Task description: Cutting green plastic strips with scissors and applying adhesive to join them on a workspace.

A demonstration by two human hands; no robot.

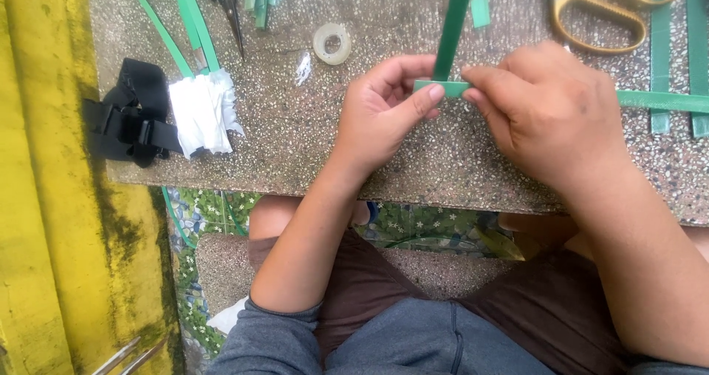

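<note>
The left hand [384, 105] and right hand [546, 105] pinch a horizontal green strip [657, 100] between thumbs and forefingers, fingers closed on it. Its long axis runs left to right, trailing out past the right knuckles. A darker green strip [454, 20] crosses it between the fingertips — pointing away, glossy and flat. Beyond lie a tape roll [332, 44] and yellow-handled scissors [602, 9].

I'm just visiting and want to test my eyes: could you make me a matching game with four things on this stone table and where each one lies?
Things:
1. tape roll
2. yellow-handled scissors
3. black strap
4. green strip

Places:
A. far left of the table
B. pinched between both hands
C. top right corner
D. above the left hand

Pairs: 1-D, 2-C, 3-A, 4-B
</note>
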